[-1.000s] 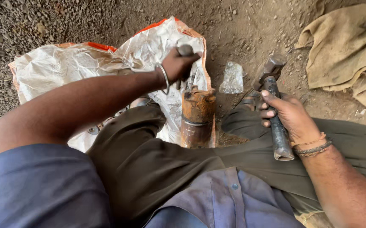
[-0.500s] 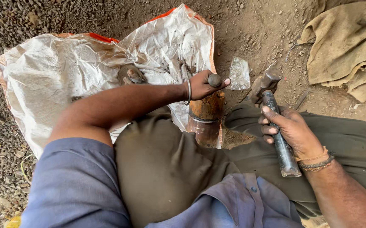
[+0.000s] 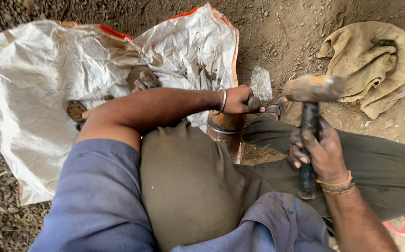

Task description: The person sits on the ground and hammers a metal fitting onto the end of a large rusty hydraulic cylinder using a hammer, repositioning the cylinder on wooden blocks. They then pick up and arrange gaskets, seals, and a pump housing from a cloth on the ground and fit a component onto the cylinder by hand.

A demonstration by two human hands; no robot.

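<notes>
A seated person works over a rusty metal cylinder standing upright on the dirt between the knees. The left hand is closed around a small dark piece, holding it at the cylinder's top. The right hand is wrapped tight round the dark handle of a hammer, whose worn head is raised, blurred, just right of the piece. A white sack lies spread behind, a tan cloth to the right.
</notes>
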